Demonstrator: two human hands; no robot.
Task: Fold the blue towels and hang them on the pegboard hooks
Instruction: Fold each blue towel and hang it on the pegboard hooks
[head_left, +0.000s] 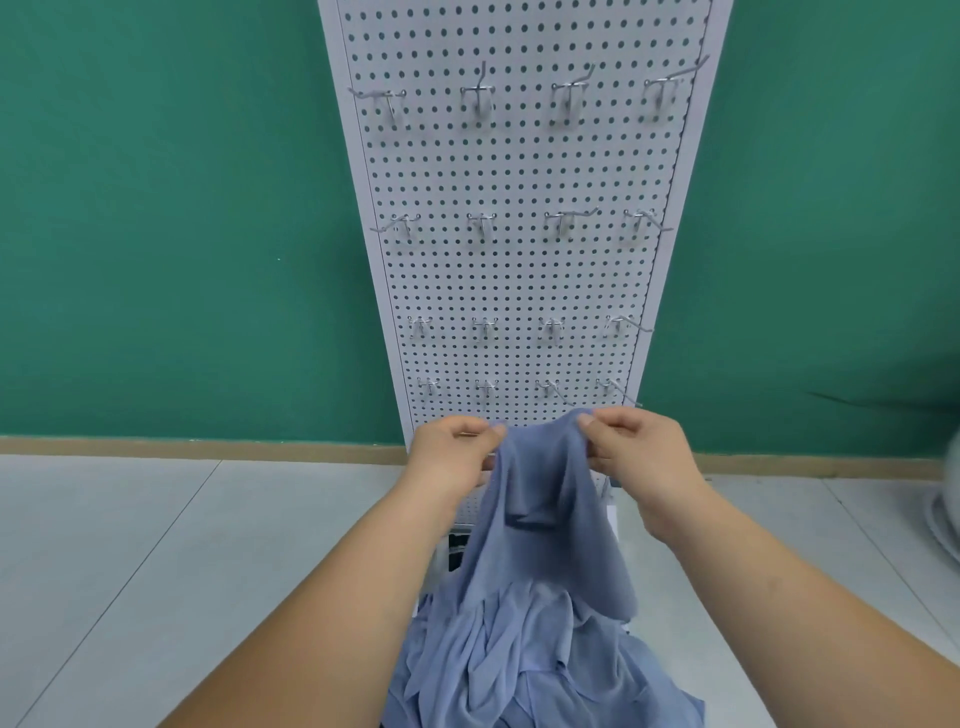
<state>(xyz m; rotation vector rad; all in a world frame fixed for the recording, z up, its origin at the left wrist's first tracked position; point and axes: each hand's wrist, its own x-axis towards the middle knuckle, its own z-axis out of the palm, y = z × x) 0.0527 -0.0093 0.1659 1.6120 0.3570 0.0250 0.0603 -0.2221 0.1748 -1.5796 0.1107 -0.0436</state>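
Blue towel pile (519, 665), 1 towel (540, 493) aloft

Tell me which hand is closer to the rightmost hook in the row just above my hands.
Right. The right hand pinches the blue towel just below that hook; the left hand pinches the towel's other edge, farther off to the hook's lower left.

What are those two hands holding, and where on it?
A blue towel, hanging above the pile; left hand and right hand each pinch its bunched upper end.
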